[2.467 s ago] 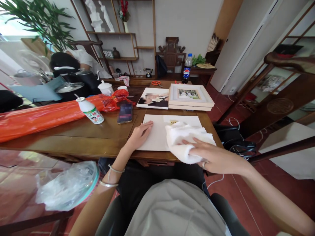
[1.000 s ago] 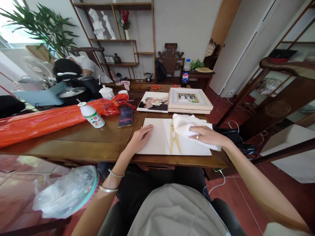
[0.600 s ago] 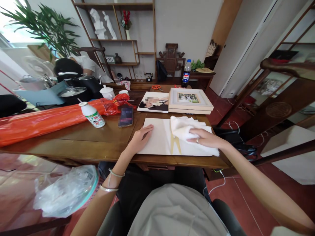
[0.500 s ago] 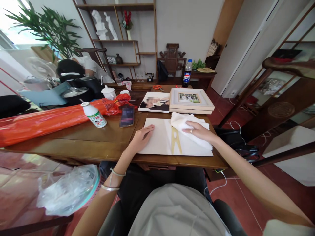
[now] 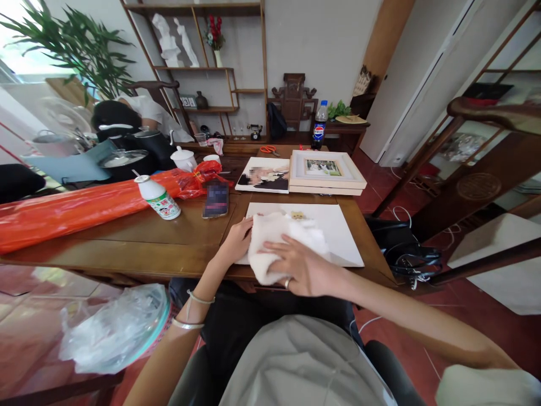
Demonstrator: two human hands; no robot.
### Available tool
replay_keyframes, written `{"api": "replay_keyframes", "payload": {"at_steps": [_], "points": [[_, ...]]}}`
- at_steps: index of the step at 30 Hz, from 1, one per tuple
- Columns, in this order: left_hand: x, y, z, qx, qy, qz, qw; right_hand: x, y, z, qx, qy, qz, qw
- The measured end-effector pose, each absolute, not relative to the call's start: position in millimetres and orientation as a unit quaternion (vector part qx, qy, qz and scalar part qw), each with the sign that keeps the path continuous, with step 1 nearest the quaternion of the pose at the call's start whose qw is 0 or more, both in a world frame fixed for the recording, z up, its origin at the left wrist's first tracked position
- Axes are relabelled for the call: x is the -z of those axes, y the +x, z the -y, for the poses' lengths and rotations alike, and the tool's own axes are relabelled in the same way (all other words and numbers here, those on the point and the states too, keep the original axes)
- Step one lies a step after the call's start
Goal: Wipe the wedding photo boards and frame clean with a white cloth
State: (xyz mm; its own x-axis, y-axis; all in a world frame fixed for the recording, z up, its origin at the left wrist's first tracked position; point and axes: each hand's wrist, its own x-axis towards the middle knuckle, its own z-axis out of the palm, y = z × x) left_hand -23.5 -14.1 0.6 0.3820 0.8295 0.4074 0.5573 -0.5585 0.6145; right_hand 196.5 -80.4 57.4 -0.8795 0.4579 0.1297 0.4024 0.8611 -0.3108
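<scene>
Resting on the white cloth (image 5: pixel 270 225), the right hand (image 5: pixel 296 265) had its fingers spread over the top; whether its grip pinched the fabric, I could not tell. The cloth lay bunched on the left half of the white board (image 5: pixel 346 245), its near edge hanging past the board's near side. The left hand (image 5: pixel 236 241) lay along the board's left edge, its grip loose and extended, touching the cloth, which hid some of the fingers. Just beyond the cloth, a small part of a tan figure (image 5: pixel 298 215) showed on the board. The board sat flat at the right end of the table (image 5: pixel 190 239). On its far side lay a photo (image 5: pixel 270 173), with a stack of frames (image 5: pixel 357 183) just to the right. Farther off were orange scissors (image 5: pixel 268 149) and, upright to their right, a cola bottle (image 5: pixel 319 132). Left of the board lay a phone (image 5: pixel 215 200), then a tilted-looking white bottle (image 5: pixel 158 197) near a long red wrapped bundle (image 5: pixel 93 197). A white lidded pot (image 5: pixel 183 160) stood beyond that bundle.
</scene>
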Motion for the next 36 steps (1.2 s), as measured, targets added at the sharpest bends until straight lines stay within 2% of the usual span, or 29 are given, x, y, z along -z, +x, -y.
{"api": "replay_keyframes", "payload": {"at_steps": [7, 10, 13, 18, 24, 29, 36], "points": [[0, -22, 13, -0.374, 0.794, -0.442, 0.187, -60, 178, 19, -0.092, -0.364, 0.918, 0.129], [2, -24, 12, -0.384, 0.790, -0.437, 0.192, -57, 157, 40, -0.046, -0.398, 0.910, 0.105], [3, -26, 10, -0.395, 0.777, -0.448, 0.199, -50, 143, 80, -0.017, -0.369, 0.923, 0.108], [0, -25, 13, -0.384, 0.783, -0.451, 0.191, -52, 155, 99, -0.048, -0.316, 0.942, 0.102], [-2, -20, 18, -0.401, 0.771, -0.462, 0.180, -67, 189, 27, -0.063, -0.414, 0.902, 0.102], [-1, -20, 18, -0.402, 0.770, -0.468, 0.162, -71, 160, -30, -0.089, -0.417, 0.898, 0.110], [-2, -21, 19, -0.393, 0.771, -0.479, 0.145, -71, 145, -37, -0.099, -0.402, 0.903, 0.119]]}}
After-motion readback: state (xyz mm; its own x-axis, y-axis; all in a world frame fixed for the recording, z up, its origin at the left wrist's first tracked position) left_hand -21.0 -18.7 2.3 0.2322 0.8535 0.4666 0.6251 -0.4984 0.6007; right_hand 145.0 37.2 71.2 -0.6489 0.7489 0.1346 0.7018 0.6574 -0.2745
